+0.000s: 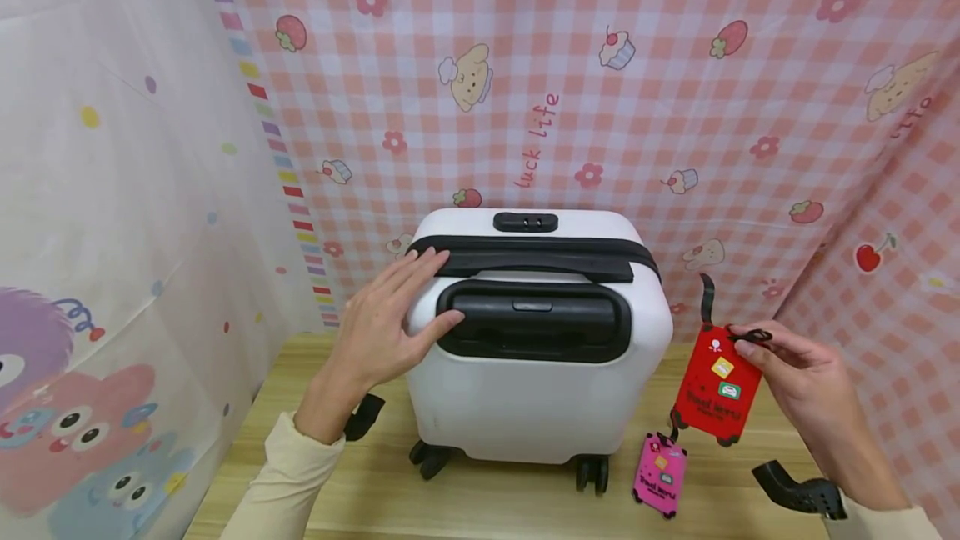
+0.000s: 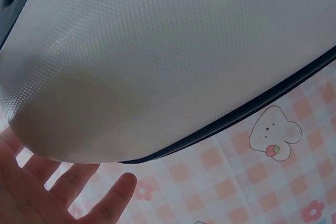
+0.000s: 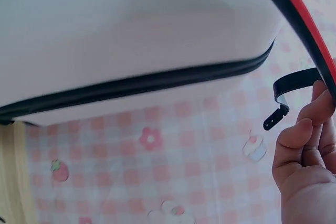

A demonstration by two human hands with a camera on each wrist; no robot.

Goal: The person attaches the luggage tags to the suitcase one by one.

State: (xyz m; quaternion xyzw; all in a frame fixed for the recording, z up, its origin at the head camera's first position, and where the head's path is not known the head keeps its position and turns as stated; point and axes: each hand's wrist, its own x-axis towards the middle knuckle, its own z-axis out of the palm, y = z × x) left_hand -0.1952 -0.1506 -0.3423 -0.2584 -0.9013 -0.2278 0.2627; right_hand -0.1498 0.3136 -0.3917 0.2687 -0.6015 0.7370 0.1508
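A white suitcase [image 1: 517, 411] stands upright on its wheels, with a black carry handle [image 1: 532, 261] and a recessed black pull handle [image 1: 536, 319] on top. My left hand [image 1: 382, 327] rests on its upper left corner, fingers extended; the left wrist view shows this hand [image 2: 79, 192] spread at the shell's edge. To the right of the suitcase, my right hand [image 1: 806, 377] pinches a red luggage tag [image 1: 716, 386] by its upper edge. The tag's black strap [image 3: 296, 81] hangs loose and curved. Below lies a pink luggage tag [image 1: 660, 477].
The suitcase and pink tag are on a light wooden table [image 1: 360, 482]. A pink checked curtain [image 1: 570, 90] hangs close behind, and a white curtain with cartoon figures [image 1: 187, 248] borders the left side. Black wheels [image 1: 592, 472] show under the suitcase.
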